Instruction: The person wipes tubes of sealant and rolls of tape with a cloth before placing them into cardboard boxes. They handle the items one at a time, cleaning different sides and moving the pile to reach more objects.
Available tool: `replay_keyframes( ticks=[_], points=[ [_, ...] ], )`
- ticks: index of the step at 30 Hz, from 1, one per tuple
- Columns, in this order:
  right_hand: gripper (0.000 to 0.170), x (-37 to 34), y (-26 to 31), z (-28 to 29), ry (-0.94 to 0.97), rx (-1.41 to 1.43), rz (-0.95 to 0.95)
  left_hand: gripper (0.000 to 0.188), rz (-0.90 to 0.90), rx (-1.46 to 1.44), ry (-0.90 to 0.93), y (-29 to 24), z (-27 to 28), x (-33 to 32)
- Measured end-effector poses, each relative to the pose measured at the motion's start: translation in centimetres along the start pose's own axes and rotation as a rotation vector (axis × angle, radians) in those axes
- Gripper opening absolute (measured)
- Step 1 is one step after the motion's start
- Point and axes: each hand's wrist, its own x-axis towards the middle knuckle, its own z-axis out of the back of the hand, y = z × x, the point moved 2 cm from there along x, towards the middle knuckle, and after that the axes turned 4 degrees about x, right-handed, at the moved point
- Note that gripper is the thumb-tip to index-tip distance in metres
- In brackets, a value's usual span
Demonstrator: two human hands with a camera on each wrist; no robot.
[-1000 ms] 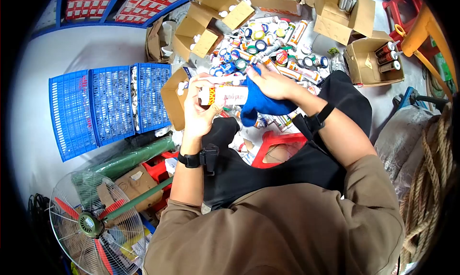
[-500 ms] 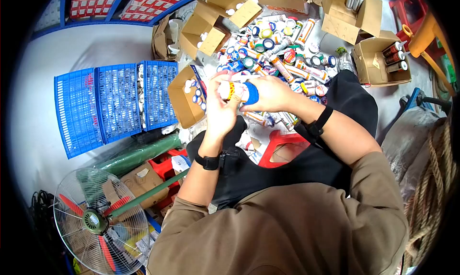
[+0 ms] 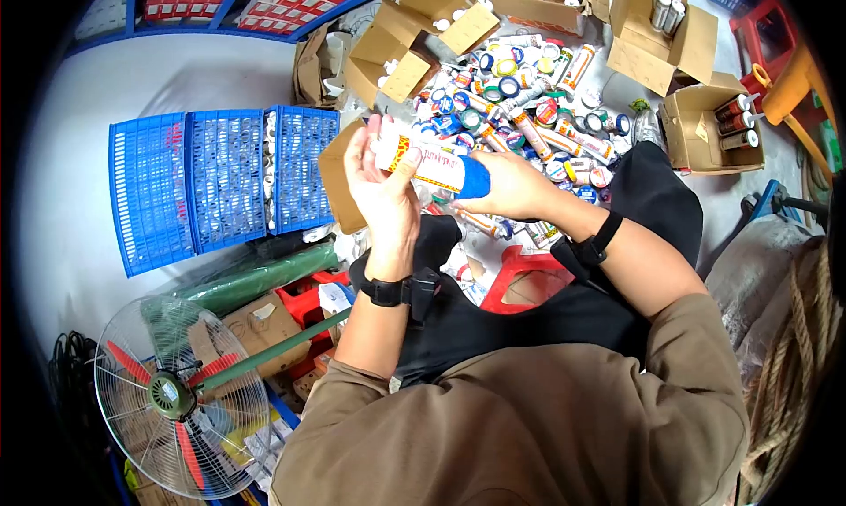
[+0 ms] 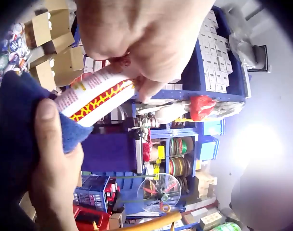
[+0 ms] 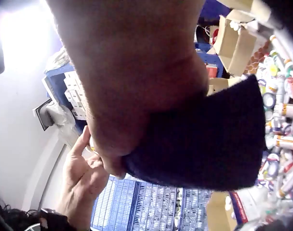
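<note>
A white sealant cartridge (image 3: 436, 167) with a red-and-yellow patterned band is held between both hands, tilted down to the right in the head view. My left hand (image 3: 383, 184) grips its left end, the thumb across the front and the fingers behind. Around the other end is a blue cloth (image 3: 474, 180), which my right hand (image 3: 511, 187) holds wrapped against the cartridge. In the left wrist view the right thumb lies along the cloth (image 4: 76, 134). The cloth hangs dark below the right hand (image 5: 132, 110) in the right wrist view, covering that end of the cartridge.
A heap of cartridges and tape rolls (image 3: 529, 110) covers the floor ahead. Open cardboard boxes (image 3: 712, 127) surround it, some with cartridges inside. Blue plastic baskets (image 3: 225, 184) stand at the left, a fan (image 3: 172, 396) at lower left, and a red stool (image 3: 520, 281) between the legs.
The cloth, earlier hanging loose under the flat right hand, is now wrapped round the cartridge's right end with the fingers about it. The cartridge has swung to show its length, sloping down rightward.
</note>
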Motion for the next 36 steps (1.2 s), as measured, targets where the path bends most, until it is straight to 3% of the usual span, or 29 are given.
replay_keyframes(
  ticks=[2,4,6,8,11,12,14,16,18,20,22,23,24,25,28,30,31,32,34,36],
  points=[
    [0.077,-0.2,-0.2,0.2,-0.08,0.002,0.065,0.06,0.028,0.036,0.048,0.8,0.4,-0.5],
    [0.072,-0.6,0.4,0.4,-0.073,0.048,0.072,0.069,0.261,-0.005,0.177,2.0,-0.3,-1.8],
    [0.063,-0.5,0.6,0.3,-0.081,0.136,0.274,0.083,0.328,-0.104,0.239,2.5,-1.6,-3.2],
    [0.052,-0.8,1.0,1.1,-0.011,0.143,0.33,0.085,0.238,-0.054,0.315,1.6,-2.5,-2.8],
    [0.046,-0.7,-1.0,1.2,-0.068,0.099,0.201,0.079,0.141,0.029,0.315,0.9,-2.1,-2.3],
    [0.055,-0.9,-0.6,1.4,-0.245,0.125,0.261,0.073,0.154,0.046,0.28,0.0,-2.5,-2.3],
    [0.063,-1.0,0.2,1.6,-0.415,0.494,0.427,0.067,0.167,0.067,0.236,-0.4,-2.4,-2.1],
    [0.071,-1.2,1.7,1.9,-0.53,0.522,0.617,0.054,0.067,0.57,0.284,0.1,-2.3,-1.9],
    [0.074,-1.3,3.0,1.3,-0.62,0.465,0.68,0.061,-0.065,0.761,0.363,0.3,-3.4,-2.1],
    [0.078,-1.4,3.2,0.6,-0.663,0.618,0.542,0.073,-0.373,0.921,0.423,2.0,-3.2,-3.2],
    [0.079,-1.0,2.9,1.1,-0.71,0.694,0.419,0.083,-0.349,0.934,0.465,2.7,-3.5,-3.9],
    [0.065,-0.4,1.8,1.4,-0.728,0.702,0.445,0.085,-0.301,0.996,0.476,2.8,-3.6,-4.2],
    [0.066,-0.6,1.7,2.4,-0.727,0.527,0.324,0.087,-0.253,1.058,0.485,2.8,-3.7,-4.4],
    [0.066,-0.4,1.7,2.9,-0.668,0.437,0.336,0.09,-0.266,1.127,0.507,2.6,-3.7,-4.5],
    [0.055,-0.4,1.2,3.7,-0.439,0.177,0.225,0.067,-0.355,1.372,0.713,2.4,-3.6,-4.2],
    [0.039,-0.2,0.9,4.2,-0.178,0.295,0.015,0.058,-0.366,1.438,0.747,2.6,-3.5,-4.7],
    [0.036,0.4,0.1,3.9,-0.125,0.501,-0.021,0.06,-0.392,1.298,0.753,3.0,-3.3,-4.9],
    [0.037,0.9,-0.6,3.6,-0.102,0.736,0.101,0.063,-0.422,1.157,0.758,3.2,-3.2,-4.9],
    [0.036,0.6,0.7,3.7,-0.009,1.187,0.151,0.06,-0.35,1.034,0.8,2.9,-3.8,-5.1],
    [0.043,0.3,2.0,4.2,-0.049,1.194,0.251,0.056,-0.372,0.803,0.608,3.1,-4.5,-5.4]
  ],
)
